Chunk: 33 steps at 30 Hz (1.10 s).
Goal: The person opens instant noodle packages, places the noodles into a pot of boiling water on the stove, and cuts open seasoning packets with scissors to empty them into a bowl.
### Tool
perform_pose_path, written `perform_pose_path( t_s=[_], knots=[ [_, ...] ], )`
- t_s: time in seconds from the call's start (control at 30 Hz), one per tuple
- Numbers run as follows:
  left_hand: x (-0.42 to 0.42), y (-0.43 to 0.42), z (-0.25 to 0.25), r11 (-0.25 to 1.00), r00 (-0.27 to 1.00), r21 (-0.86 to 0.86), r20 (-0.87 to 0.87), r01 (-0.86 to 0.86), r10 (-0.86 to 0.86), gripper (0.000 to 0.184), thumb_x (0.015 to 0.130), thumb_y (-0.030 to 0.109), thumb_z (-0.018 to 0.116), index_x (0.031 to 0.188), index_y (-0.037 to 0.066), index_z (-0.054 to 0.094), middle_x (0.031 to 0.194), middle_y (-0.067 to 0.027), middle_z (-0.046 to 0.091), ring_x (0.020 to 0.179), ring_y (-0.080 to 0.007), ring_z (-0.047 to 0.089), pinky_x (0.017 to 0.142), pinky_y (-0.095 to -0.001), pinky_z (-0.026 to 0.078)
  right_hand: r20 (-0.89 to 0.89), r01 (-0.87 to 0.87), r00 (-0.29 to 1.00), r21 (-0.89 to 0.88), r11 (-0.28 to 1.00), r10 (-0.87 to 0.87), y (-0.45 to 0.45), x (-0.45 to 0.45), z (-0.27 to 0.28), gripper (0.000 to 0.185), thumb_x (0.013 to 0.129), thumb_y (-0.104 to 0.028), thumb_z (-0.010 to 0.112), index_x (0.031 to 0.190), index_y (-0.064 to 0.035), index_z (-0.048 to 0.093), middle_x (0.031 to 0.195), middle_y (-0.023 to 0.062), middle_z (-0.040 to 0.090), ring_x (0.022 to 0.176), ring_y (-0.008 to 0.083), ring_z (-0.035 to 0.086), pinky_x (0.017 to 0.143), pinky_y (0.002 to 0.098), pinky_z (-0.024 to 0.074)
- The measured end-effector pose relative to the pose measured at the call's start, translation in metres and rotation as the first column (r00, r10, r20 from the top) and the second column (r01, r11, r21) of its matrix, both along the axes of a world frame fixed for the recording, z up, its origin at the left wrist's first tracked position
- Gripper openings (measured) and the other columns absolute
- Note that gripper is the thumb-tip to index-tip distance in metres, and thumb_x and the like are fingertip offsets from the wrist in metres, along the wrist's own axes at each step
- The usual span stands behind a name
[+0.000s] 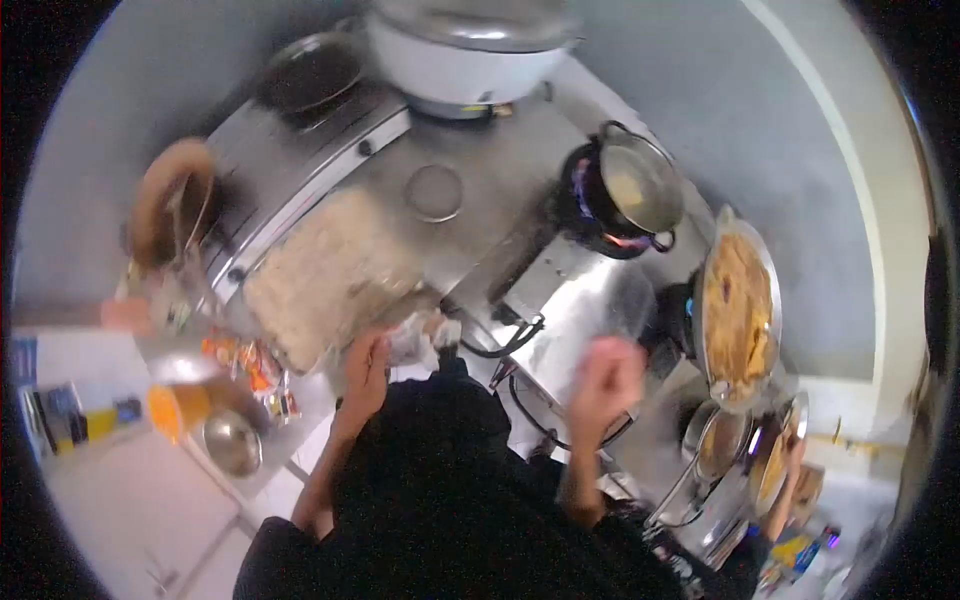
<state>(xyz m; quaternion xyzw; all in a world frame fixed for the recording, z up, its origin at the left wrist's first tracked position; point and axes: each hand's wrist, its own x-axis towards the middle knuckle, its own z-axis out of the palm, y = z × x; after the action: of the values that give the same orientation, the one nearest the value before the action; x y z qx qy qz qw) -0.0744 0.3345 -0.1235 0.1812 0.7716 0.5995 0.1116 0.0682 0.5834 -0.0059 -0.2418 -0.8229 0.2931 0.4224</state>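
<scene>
Beside the large pale slab of food (335, 270) on the counter is my left hand (368, 370), closed on a crumpled whitish wrapper or cloth (420, 338). My right hand (607, 385) is raised over the shiny metal surface (580, 325); it is blurred by motion, and whether it holds anything cannot be made out. A dark pot (635, 185) with pale contents stands over a lit burner, beyond my right hand.
A large pan of browned food (738, 310) lies at the right. Near it, a co-worker's hand (795, 455) touches another pan (770, 470). A big cooker (470, 60) stands at the back. Colourful packets (245, 365) and a metal bowl (232, 443) are at the left.
</scene>
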Motion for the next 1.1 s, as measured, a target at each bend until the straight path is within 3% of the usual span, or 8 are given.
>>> perform_pose_path(
  t_s=[0.13,0.3,0.47,0.6,0.77,0.83,0.93,1.1],
  knots=[
    [0.017,-0.076,0.013,0.982,0.983,-0.033,0.035,0.183,-0.182,0.019,0.096,0.009,0.052,0.107,0.0,0.062,0.097,-0.0153,0.061,0.093,-0.0295,0.058,0.082,-0.037,0.046,0.211,-0.189,0.819,-0.779,0.598,0.534,-0.141,-0.014,-0.034,0.025,0.084,-0.006,0.067,0.108,-0.0013,0.061,0.069,0.0054,0.06,0.062,0.0109,0.055,0.058,0.0271,0.0446],
    [0.036,-0.158,0.052,0.975,0.965,-0.022,-0.138,0.22,-0.221,0.021,0.088,0.012,0.063,0.107,0.003,0.065,0.105,-0.0152,0.065,0.105,-0.0315,0.059,0.092,-0.0387,0.045,0.463,-0.316,0.426,-0.729,0.607,0.777,-0.215,-0.011,-0.012,0.019,0.086,-0.013,0.07,0.101,-0.0029,0.066,0.068,0.0088,0.066,0.062,0.0104,0.061,0.058,0.0264,0.0475],
    [0.052,-0.266,-0.024,0.856,0.915,-0.334,-0.052,-0.394,0.401,0.026,0.082,0.013,0.069,0.107,0.005,0.067,0.103,-0.0169,0.065,0.102,-0.0335,0.06,0.09,-0.0427,0.047,0.48,-0.16,0.667,-0.654,0.739,0.57,-0.242,-0.025,-0.071,0.015,0.092,-0.013,0.062,0.098,0.0004,0.067,0.071,0.0063,0.067,0.063,0.0095,0.06,0.056,0.0264,0.0469],
    [0.008,-0.286,-0.045,0.613,0.853,-0.636,-0.506,-0.47,0.13,0.026,0.081,0.013,0.067,0.106,0.004,0.066,0.109,-0.0187,0.063,0.108,-0.0338,0.057,0.089,-0.0445,0.046,0.23,-0.351,0.869,-0.335,0.875,0.437,-0.23,-0.097,-0.118,0.014,0.095,-0.014,0.06,0.096,-0.0008,0.065,0.068,0.0034,0.06,0.059,0.0076,0.054,0.052,0.0237,0.0434],
    [-0.05,-0.309,-0.124,0.721,0.874,-0.676,-0.433,-0.153,-0.221,0.035,0.08,0.01,0.062,0.113,0.0,0.059,0.112,-0.0211,0.061,0.106,-0.0357,0.057,0.086,-0.0461,0.047,0.504,-0.406,0.839,0.333,0.851,0.204,-0.231,-0.169,-0.143,0.019,0.085,-0.019,0.06,0.084,-0.0008,0.066,0.074,0.0201,0.064,0.061,0.0342,0.064,0.057,0.0459,0.0513],
    [-0.067,-0.302,-0.12,0.626,0.982,-0.769,-0.186,-0.128,-0.028,0.028,0.078,0.005,0.061,0.106,0.0,0.061,0.106,-0.0228,0.063,0.095,-0.039,0.061,0.078,-0.0474,0.05,0.574,-0.39,0.773,0.093,0.916,0.27,-0.271,-0.153,-0.1,0.023,0.082,-0.018,0.064,0.102,-0.0073,0.066,0.093,0.0164,0.066,0.083,0.0367,0.064,0.074,0.0447,0.0517],
    [-0.069,-0.296,-0.085,0.795,0.766,-0.481,-0.642,-0.371,-0.03,0.018,0.078,0.005,0.062,0.095,0.0,0.063,0.094,-0.0225,0.064,0.083,-0.0423,0.062,0.071,-0.0489,0.05,0.356,-0.489,0.786,-0.141,0.861,0.505,-0.331,-0.119,-0.104,0.019,0.08,-0.008,0.062,0.098,-0.0083,0.066,0.098,0.0148,0.065,0.096,0.0352,0.06,0.084,0.0451,0.0478],
    [-0.048,-0.267,-0.013,0.819,0.928,-0.453,-0.283,-0.352,0.242,0.014,0.078,0.012,0.07,0.086,0.002,0.064,0.084,-0.0191,0.064,0.075,-0.0329,0.064,0.065,-0.0418,0.049,0.323,-0.618,0.68,-0.231,0.752,0.658,-0.375,-0.108,-0.142,0.024,0.087,-0.012,0.059,0.109,-0.0026,0.062,0.111,0.0217,0.06,0.103,0.0368,0.059,0.092,0.0446,0.0455]
  ],
)
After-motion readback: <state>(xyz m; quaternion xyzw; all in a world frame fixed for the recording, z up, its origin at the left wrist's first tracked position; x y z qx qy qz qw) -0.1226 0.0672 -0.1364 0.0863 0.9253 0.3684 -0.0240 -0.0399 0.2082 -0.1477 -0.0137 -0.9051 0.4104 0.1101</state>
